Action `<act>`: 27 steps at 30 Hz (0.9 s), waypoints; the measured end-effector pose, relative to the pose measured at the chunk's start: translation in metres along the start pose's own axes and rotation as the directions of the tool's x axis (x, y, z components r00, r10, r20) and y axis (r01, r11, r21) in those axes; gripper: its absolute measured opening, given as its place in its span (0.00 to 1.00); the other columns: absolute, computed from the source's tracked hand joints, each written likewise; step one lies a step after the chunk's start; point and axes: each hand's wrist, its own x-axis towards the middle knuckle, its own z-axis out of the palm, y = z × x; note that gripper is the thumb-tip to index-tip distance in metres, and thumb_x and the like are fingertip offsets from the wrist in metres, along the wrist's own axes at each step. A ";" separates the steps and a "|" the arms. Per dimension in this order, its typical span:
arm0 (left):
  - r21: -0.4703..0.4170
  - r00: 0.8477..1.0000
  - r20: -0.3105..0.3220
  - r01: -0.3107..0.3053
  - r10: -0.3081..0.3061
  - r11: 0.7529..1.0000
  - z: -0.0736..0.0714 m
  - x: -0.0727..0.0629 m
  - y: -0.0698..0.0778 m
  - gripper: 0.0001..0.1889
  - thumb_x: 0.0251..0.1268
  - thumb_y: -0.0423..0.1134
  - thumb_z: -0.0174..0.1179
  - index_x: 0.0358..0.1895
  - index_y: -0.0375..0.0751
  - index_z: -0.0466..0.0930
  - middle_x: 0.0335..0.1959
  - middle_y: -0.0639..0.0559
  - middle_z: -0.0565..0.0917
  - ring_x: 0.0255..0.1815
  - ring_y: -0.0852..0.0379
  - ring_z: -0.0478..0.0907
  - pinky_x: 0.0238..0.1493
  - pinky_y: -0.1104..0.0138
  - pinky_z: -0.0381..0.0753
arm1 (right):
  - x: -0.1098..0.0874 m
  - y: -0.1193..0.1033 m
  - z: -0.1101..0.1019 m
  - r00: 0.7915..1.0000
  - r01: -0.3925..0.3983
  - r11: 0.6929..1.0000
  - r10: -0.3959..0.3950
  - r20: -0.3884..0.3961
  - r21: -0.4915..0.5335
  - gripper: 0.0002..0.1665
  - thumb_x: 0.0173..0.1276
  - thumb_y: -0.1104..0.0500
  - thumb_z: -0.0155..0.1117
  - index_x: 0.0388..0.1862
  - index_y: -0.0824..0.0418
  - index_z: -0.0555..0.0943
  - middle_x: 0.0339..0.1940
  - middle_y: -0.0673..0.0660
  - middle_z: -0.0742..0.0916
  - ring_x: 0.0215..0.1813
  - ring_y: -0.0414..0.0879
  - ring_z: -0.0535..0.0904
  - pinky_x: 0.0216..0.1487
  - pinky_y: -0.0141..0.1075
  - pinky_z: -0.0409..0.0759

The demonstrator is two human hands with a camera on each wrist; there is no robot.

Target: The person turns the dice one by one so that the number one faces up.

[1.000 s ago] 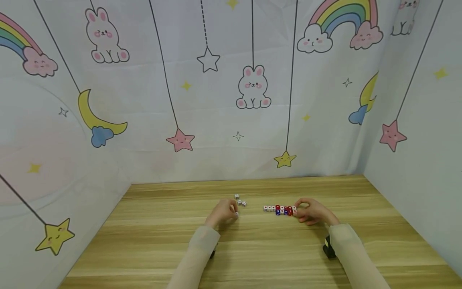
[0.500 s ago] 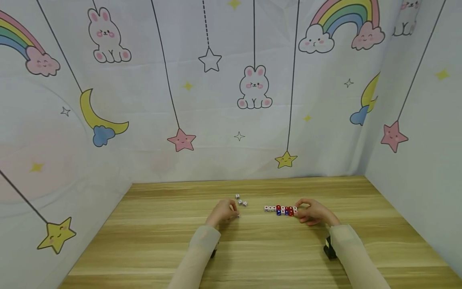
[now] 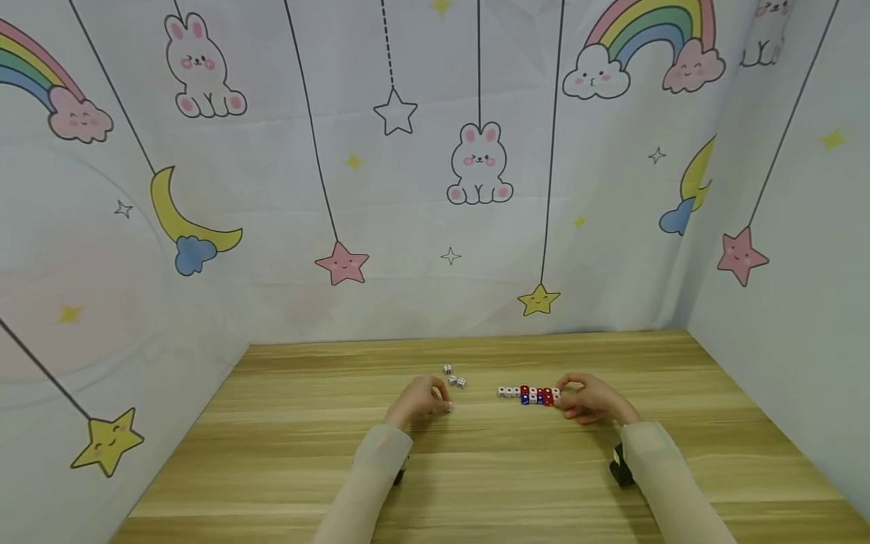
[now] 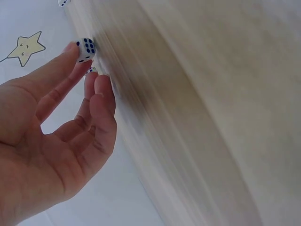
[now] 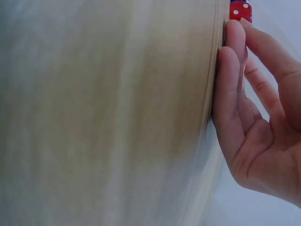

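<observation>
My left hand point(image 3: 420, 397) pinches a white die point(image 4: 86, 50) with blue pips between thumb and index finger, low over the table. The other fingers curl loosely below it in the left wrist view. My right hand point(image 3: 590, 398) is at the right end of two touching rows of dice point(image 3: 526, 391), its thumb and index finger around the end dice. The back row mixes white and red dice; the shorter front row has blue, white and red ones. In the right wrist view, the thumb tip touches beneath a red die point(image 5: 240, 10); the index fingertip is hidden.
Several loose white dice point(image 3: 461, 383) lie beyond my left hand, left of the rows. The wood-grain table point(image 3: 503, 468) ends at a white cloth backdrop point(image 3: 408, 310) printed with rabbits and stars. Cloth also lines both sides.
The white die in my left fingers has shifted and turned slightly. The right hand and the rows of dice stay in place.
</observation>
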 end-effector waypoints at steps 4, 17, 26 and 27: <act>0.012 1.000 0.001 0.000 0.000 1.000 -0.001 -0.001 0.002 0.04 0.53 0.32 0.62 0.29 0.34 0.80 0.29 0.43 0.82 0.23 0.56 0.74 0.20 0.70 0.69 | 0.000 0.000 0.000 1.000 0.005 1.000 -0.005 0.002 0.001 0.20 0.59 0.58 0.62 0.49 0.62 0.70 0.21 0.50 0.82 0.24 0.39 0.79 0.22 0.33 0.76; 0.040 1.000 -0.002 0.006 -0.006 0.999 -0.001 0.002 0.001 0.05 0.46 0.28 0.65 0.28 0.35 0.80 0.31 0.43 0.81 0.28 0.57 0.74 0.25 0.69 0.72 | 0.002 0.000 0.000 1.000 0.002 1.000 -0.002 0.002 0.010 0.22 0.58 0.57 0.62 0.50 0.62 0.70 0.21 0.50 0.83 0.23 0.39 0.79 0.22 0.34 0.76; 0.092 0.998 -0.055 0.015 -0.010 0.996 0.010 0.005 0.014 0.04 0.47 0.29 0.64 0.28 0.36 0.80 0.23 0.48 0.79 0.20 0.59 0.69 0.19 0.70 0.67 | 0.001 0.002 -0.001 1.000 0.024 1.000 -0.024 0.016 0.009 0.22 0.59 0.57 0.62 0.50 0.63 0.69 0.21 0.49 0.83 0.23 0.38 0.79 0.22 0.33 0.76; 0.097 0.998 -0.065 0.019 -0.013 0.995 0.012 0.006 0.017 0.04 0.46 0.29 0.64 0.28 0.37 0.80 0.23 0.49 0.79 0.19 0.59 0.68 0.18 0.70 0.67 | 0.001 0.002 -0.001 0.999 0.027 1.000 -0.027 0.019 0.008 0.22 0.59 0.57 0.62 0.50 0.63 0.69 0.21 0.49 0.83 0.23 0.38 0.79 0.22 0.33 0.76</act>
